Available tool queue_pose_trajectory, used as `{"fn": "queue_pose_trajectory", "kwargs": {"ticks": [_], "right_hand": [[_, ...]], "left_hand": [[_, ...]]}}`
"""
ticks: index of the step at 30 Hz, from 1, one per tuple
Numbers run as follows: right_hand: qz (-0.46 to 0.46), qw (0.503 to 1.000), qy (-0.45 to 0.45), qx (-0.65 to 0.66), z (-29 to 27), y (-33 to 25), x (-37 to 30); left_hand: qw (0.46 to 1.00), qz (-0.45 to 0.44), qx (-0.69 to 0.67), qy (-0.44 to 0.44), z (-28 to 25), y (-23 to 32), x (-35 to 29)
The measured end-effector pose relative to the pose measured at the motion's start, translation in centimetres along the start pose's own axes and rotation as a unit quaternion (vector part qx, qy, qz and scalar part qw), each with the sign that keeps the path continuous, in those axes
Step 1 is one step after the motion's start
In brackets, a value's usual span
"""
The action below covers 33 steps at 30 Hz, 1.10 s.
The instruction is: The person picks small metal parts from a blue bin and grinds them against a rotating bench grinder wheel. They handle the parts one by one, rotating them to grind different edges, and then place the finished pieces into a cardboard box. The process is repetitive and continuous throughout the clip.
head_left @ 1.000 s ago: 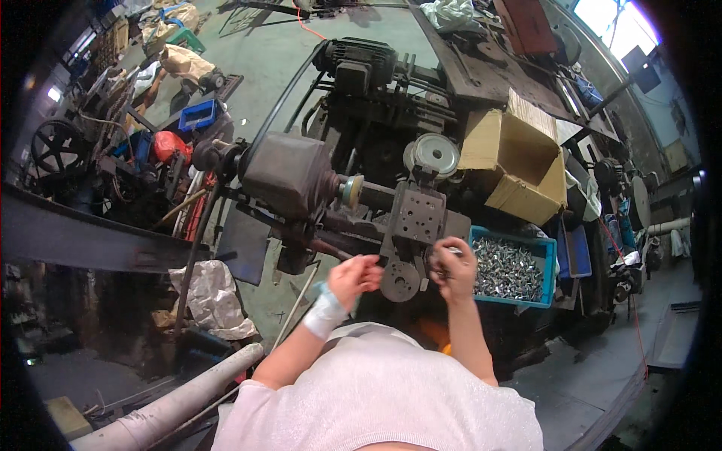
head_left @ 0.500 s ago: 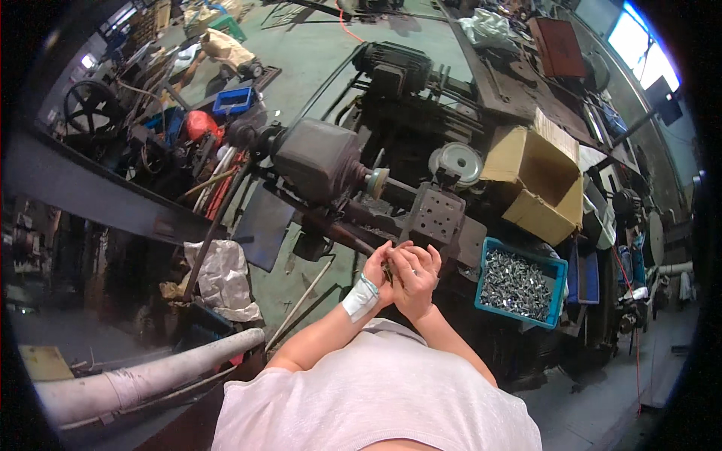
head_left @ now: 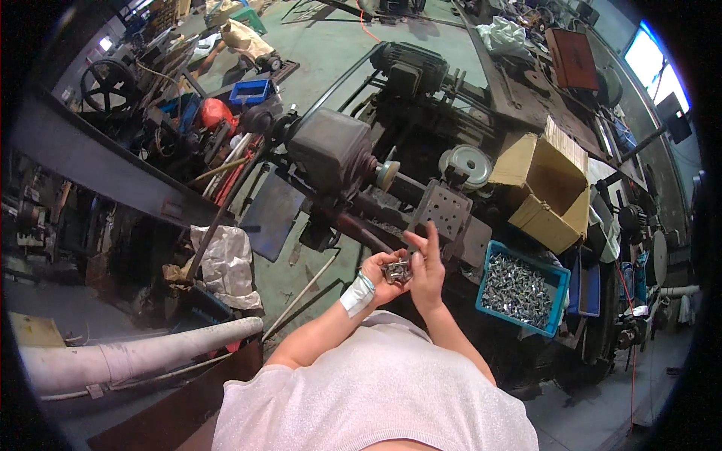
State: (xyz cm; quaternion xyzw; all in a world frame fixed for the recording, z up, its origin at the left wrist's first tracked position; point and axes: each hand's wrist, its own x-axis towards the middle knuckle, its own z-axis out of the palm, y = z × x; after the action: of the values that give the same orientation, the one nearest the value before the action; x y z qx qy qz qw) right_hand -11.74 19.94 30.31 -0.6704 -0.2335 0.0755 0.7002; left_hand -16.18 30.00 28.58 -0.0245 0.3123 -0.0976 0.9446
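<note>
In front of my chest, my left hand [head_left: 373,270] is cupped with its palm up around a small heap of shiny metal parts [head_left: 396,271]. White tape or cloth and a thin greenish band circle that wrist. My right hand [head_left: 427,279] stands upright right beside the heap, its fingers stretched out and apart; its thumb is hard to make out. Just beyond both hands is a dark machine with a perforated metal block [head_left: 439,210] and a brass-coloured round piece [head_left: 387,175]. To the right, a teal plastic crate [head_left: 560,301] holds many similar small metal parts.
An open cardboard box [head_left: 547,225] stands behind the crate. A rounded grey machine housing [head_left: 331,146] lies ahead to the left. At the lower left, a thick white pipe [head_left: 150,353] runs towards me, near a crumpled whitish sack [head_left: 228,263]. A steel beam [head_left: 113,169] crosses the left side.
My right hand has come away from the left, its fingers straightening upward. The metal parts in my left palm now show. The whole view has shifted slightly.
</note>
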Motion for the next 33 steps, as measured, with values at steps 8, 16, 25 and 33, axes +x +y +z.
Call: {"fn": "queue_pose_trajectory", "kwargs": {"ticks": [8,16,25,33], "right_hand": [[0.256,0.868,0.019,0.424,-3.3,-0.1,1.6],[0.262,0.856,-0.030,0.445,-4.9,0.0,1.2],[0.099,0.936,-0.229,0.249,-4.2,0.4,0.4],[0.153,0.972,-0.086,0.158,-3.8,2.8,1.8]], "left_hand": [[0.998,-0.025,0.060,0.000,-1.6,-0.4,0.2],[0.989,-0.087,0.068,-0.100,-2.2,-1.6,0.0],[0.929,0.080,0.362,-0.001,0.2,-2.7,-1.5],[0.837,0.250,0.487,-0.003,-0.5,0.9,-0.1]]}}
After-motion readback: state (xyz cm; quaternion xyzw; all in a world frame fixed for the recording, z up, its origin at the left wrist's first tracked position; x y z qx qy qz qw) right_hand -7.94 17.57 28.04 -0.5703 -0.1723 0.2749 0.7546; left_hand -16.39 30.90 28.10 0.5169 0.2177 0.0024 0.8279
